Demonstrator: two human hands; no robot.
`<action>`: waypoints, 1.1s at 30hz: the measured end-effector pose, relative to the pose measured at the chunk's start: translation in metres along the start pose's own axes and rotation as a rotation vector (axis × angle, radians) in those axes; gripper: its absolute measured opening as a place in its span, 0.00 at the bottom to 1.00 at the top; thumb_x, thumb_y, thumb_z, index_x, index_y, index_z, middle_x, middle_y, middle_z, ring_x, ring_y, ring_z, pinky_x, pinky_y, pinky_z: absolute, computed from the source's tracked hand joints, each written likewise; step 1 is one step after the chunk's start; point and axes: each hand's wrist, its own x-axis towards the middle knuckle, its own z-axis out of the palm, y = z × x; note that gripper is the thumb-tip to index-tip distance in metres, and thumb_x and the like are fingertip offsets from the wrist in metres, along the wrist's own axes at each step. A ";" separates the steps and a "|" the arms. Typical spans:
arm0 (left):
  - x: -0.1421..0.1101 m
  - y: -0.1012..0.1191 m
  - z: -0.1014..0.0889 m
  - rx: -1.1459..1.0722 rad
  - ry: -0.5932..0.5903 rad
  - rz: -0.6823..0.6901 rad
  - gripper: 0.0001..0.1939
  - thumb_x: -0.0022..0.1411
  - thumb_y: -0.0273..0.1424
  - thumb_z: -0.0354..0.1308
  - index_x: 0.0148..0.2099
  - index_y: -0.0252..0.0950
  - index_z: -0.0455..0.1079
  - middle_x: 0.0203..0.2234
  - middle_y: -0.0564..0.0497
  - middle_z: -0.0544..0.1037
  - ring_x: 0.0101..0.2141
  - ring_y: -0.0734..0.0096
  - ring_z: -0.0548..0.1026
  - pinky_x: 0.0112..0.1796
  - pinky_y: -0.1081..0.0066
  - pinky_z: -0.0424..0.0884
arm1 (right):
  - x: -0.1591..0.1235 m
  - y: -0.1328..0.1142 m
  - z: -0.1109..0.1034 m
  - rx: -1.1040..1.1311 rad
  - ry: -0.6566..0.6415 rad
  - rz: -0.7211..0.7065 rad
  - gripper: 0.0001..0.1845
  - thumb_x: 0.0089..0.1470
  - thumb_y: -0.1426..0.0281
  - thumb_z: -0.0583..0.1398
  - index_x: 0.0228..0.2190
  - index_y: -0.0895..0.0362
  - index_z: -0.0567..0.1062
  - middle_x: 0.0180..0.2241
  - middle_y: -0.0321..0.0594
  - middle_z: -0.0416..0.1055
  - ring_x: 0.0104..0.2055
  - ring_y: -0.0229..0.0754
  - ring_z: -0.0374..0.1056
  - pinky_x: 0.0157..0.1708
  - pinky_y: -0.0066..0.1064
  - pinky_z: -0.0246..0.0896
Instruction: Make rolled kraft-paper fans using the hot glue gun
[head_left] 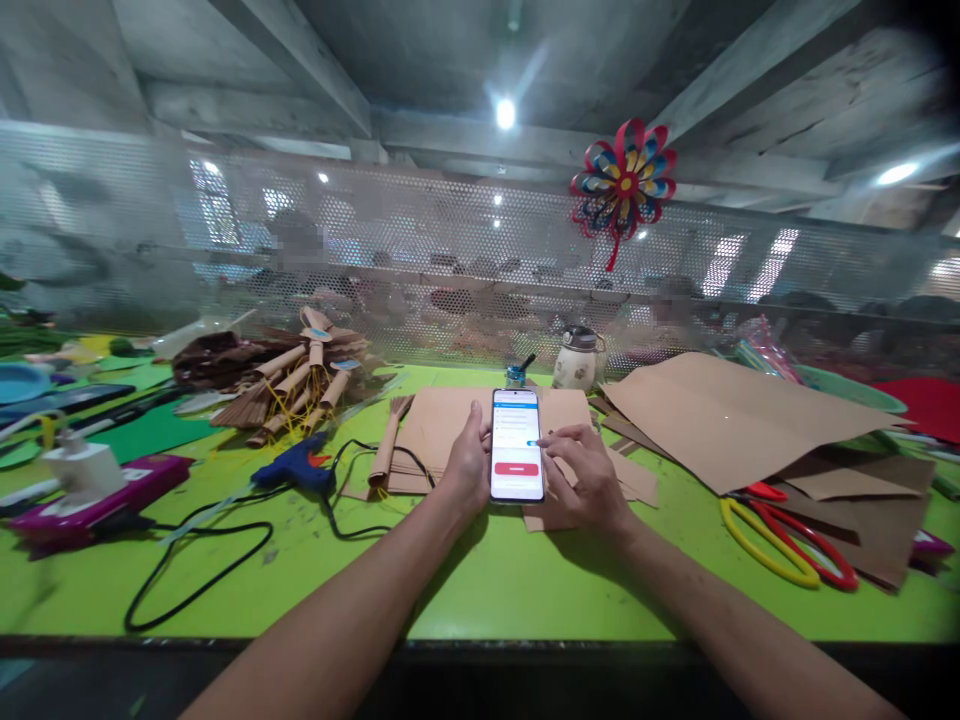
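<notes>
My left hand (pixel 470 460) is closed around the left edge of a smartphone (pixel 517 450), which stands upright with its lit screen towards me. The screen shows rows of text, a blue switch and a red button. At the phone's right side is my right hand (pixel 589 475), its index fingertip at the screen near the blue switch and the other fingers partly bent. Behind the phone lie sheets of brown kraft paper (pixel 430 425). A rolled paper piece (pixel 387 450) rests on their left end.
A blue glue gun (pixel 296 467) with black cable lies left, near a purple power strip (pixel 101 505) and bundled paper rolls (pixel 300 385). Right are red-and-yellow-handled scissors (pixel 780 545) under large brown paper (pixel 739 410). A bottle (pixel 576 362) stands before the perforated metal screen (pixel 450 260).
</notes>
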 end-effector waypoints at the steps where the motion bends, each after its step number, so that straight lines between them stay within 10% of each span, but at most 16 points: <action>1: 0.001 0.000 -0.001 0.005 0.002 0.001 0.27 0.65 0.50 0.45 0.42 0.29 0.71 0.27 0.41 0.79 0.28 0.59 0.79 0.31 0.63 0.76 | 0.001 0.000 0.000 0.002 0.017 0.004 0.04 0.57 0.72 0.56 0.33 0.55 0.72 0.34 0.46 0.75 0.41 0.51 0.64 0.38 0.47 0.63; 9: -0.005 0.003 0.001 0.083 0.058 -0.014 0.27 0.64 0.51 0.46 0.45 0.30 0.69 0.30 0.40 0.79 0.30 0.57 0.79 0.29 0.62 0.76 | -0.003 0.008 0.008 0.055 0.087 0.117 0.10 0.59 0.70 0.54 0.25 0.54 0.67 0.24 0.42 0.66 0.30 0.47 0.62 0.28 0.40 0.60; 22: -0.002 0.001 -0.003 0.143 0.072 -0.019 0.30 0.61 0.55 0.46 0.45 0.32 0.68 0.34 0.39 0.78 0.32 0.57 0.79 0.31 0.61 0.76 | -0.004 0.029 0.015 0.221 -0.161 0.628 0.19 0.59 0.63 0.52 0.19 0.55 0.67 0.21 0.43 0.67 0.22 0.41 0.62 0.20 0.33 0.58; 33: -0.001 0.000 -0.003 0.132 0.072 -0.035 0.30 0.61 0.55 0.47 0.44 0.32 0.69 0.34 0.39 0.79 0.33 0.56 0.79 0.31 0.61 0.76 | -0.001 0.026 0.013 0.313 -0.206 0.729 0.20 0.59 0.61 0.52 0.19 0.55 0.68 0.20 0.42 0.68 0.22 0.40 0.65 0.20 0.31 0.59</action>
